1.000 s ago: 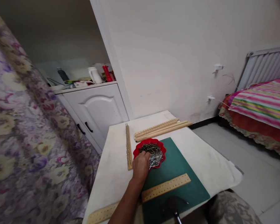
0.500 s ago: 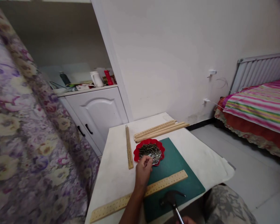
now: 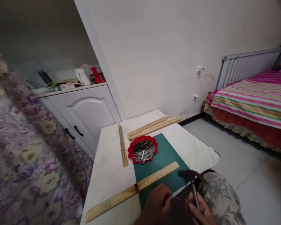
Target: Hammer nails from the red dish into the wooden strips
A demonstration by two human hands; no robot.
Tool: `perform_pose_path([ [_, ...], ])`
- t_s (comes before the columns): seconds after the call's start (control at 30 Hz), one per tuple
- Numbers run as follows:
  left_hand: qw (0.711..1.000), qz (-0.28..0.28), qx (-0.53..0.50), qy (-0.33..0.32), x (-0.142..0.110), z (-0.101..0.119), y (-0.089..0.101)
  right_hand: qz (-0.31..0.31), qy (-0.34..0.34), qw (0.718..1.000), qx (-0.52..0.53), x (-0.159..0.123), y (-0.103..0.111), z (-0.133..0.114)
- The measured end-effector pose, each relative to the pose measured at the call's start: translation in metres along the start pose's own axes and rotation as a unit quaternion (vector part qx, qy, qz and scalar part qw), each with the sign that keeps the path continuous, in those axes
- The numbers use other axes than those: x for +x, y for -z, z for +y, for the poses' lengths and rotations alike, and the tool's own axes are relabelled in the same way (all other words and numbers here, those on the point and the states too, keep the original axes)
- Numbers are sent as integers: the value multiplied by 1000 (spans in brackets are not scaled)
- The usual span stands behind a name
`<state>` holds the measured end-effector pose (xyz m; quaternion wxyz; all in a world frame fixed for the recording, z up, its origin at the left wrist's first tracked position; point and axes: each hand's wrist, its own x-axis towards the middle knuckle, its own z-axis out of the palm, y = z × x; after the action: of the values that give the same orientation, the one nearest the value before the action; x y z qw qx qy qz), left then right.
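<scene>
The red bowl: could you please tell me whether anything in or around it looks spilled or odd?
Nothing stands out: the red bowl sits upright, its nails lie inside, and no spill shows around it.

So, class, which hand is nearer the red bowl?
Left. The left hand is apart from the red bowl, on its near side; the right hand, gripping the hammer, is farther right.

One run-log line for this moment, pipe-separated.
left hand: nail at fingertips, blurred | right hand: gripping hammer | near strip: partly on mat | bowl: holds nails
</scene>
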<state>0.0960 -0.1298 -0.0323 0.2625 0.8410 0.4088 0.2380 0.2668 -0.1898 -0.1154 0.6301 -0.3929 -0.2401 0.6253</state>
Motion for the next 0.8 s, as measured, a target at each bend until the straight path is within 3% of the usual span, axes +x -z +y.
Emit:
perform_pose_path([
  [0.07, 998, -41, 27, -40, -3, 1, -10, -7, -11, 1000, -18, 1, 0, 0],
  [0.17, 996, -57, 53, -46, -2, 0, -19, 9, -17, 999, -30, 1, 1, 5],
  [0.27, 998, -51, 25, -39, 0, 2, -23, 47, -11, 999, -19, 0, 0, 12],
  [0.47, 994, 11, -98, 53, 2, 15, -40, 22, -3, 999, -34, -3, -3, 14],
  [0.57, 974, 37, -189, 116, 2, 16, -52, -6, -25, 998, -59, -4, -1, 10],
  [0.8, 892, 63, -405, 190, 0, 15, -65, -28, -13, 997, -69, -5, 4, 14],
])
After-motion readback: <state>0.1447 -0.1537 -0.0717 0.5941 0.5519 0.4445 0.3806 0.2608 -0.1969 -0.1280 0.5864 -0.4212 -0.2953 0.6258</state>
